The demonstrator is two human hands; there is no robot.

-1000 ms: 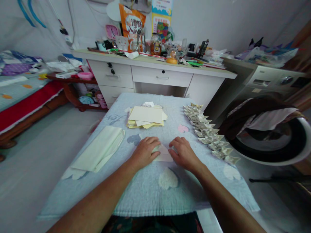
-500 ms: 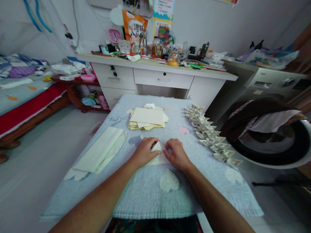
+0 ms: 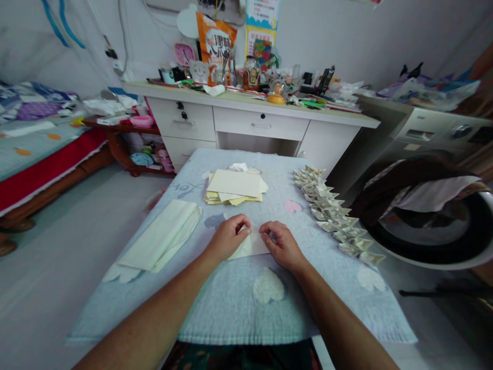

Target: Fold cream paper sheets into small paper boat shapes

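A sheet of pale paper [image 3: 252, 247] lies between my hands on the cloth-covered table, its near edge flat on the cloth and part of it under my fingers. My left hand [image 3: 232, 237] is closed, thumb against curled fingers, at the paper's left part. On the opposite side my right hand [image 3: 282, 243] pinches at the paper's right part with thumb and forefinger. Beyond them rests a stack of cream and yellow paper sheets [image 3: 235, 183]. Folded pale-green paper [image 3: 159, 239] lies to the left. Several folded paper pieces with pointed tips [image 3: 333, 213] stand in rows at the right.
The table wears a light blue patterned cloth [image 3: 231, 308]. A crumpled white tissue [image 3: 238, 167] sits behind the stack. Past the table stands a white desk [image 3: 262, 123] crowded with jars and packets. A washing machine [image 3: 435, 128] with its door open is at right, a bed [image 3: 50, 154] at left.
The raised, pointed fold of paper between my hands has gone down and the sheet now lies flatter. My left fingers have curled in more. The view has shifted slightly.
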